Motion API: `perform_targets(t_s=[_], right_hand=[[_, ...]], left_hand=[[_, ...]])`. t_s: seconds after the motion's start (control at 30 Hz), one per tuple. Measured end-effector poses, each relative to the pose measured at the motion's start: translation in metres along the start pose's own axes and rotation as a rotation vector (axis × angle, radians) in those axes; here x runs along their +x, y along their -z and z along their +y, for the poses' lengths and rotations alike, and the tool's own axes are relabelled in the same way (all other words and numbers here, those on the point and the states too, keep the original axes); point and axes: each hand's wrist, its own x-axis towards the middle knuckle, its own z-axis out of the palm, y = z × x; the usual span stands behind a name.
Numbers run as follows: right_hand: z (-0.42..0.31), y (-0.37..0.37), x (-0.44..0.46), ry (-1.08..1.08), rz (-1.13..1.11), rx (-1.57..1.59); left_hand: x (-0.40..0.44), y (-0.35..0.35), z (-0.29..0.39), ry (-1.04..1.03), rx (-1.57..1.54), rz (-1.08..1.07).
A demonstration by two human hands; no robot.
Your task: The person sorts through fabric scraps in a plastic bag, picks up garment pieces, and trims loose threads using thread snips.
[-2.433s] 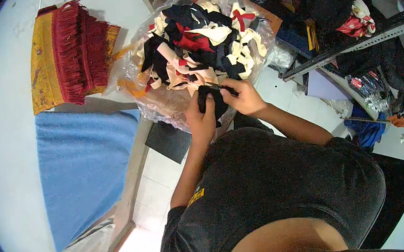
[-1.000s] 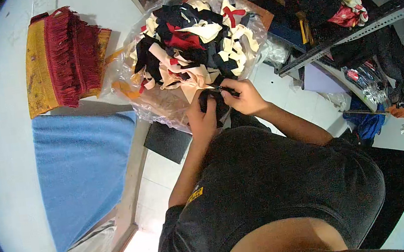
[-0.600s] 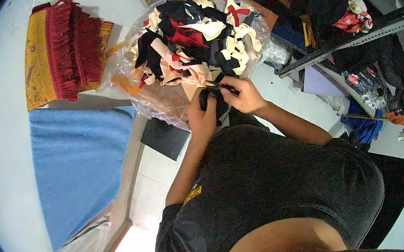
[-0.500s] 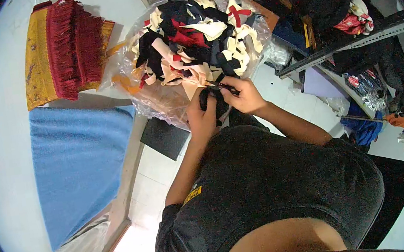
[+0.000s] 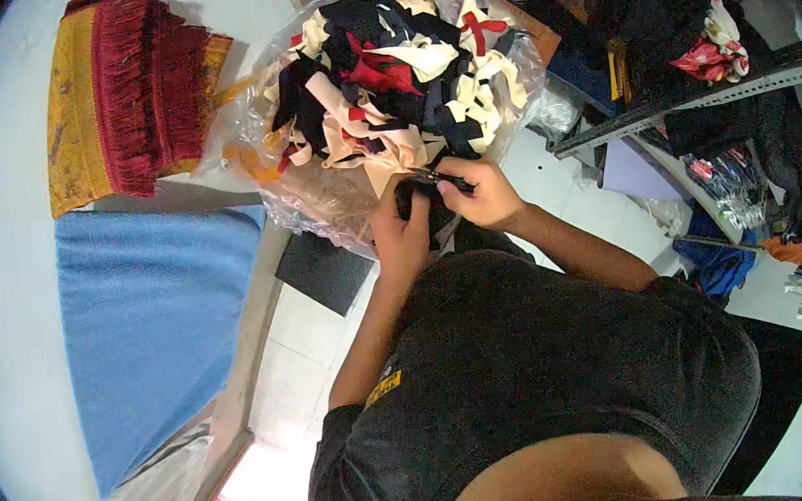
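My left hand (image 5: 399,229) is closed on a piece of black cloth (image 5: 405,196), held close in front of my body. In my right hand (image 5: 486,196) is a pair of small black scissors (image 5: 451,183), pointing left toward the cloth. The two hands almost meet, and the blades lie by the top of the black cloth. Just beyond them sits a clear plastic bag (image 5: 310,202) heaped with fabric scraps (image 5: 413,59) in cream, black and red. The fingertips of my left hand and the cloth's lower part are partly hidden.
To the left, a blue towel (image 5: 165,329) and a yellow cloth with dark red fringe (image 5: 137,98) lie on a white surface. A metal shelf frame (image 5: 693,99) with dark clothes and plastic-wrapped items stands at right. A dark mat (image 5: 324,272) lies on the tiled floor.
The scissors have turned slightly and their tip sits a little lower, nearer the black cloth. My left hand stays almost where it was, still holding the cloth.
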Motion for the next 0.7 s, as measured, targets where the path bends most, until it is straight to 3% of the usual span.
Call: perform_targets(t_s=[0.2, 0.63, 0.7], right_hand=[[0.005, -0.004, 0.003, 0.075, 0.016, -0.02], [-0.001, -0.004, 0.004, 0.013, -0.014, -0.031], [-0.001, -0.004, 0.006, 0.09, -0.01, -0.036]], left_hand=[[0.002, 0.003, -0.001, -0.007, 0.011, 0.013], [-0.002, 0.008, -0.02, 0.124, -0.121, 0.122], [-0.003, 0.01, -0.02, -0.106, 0.196, 0.164]])
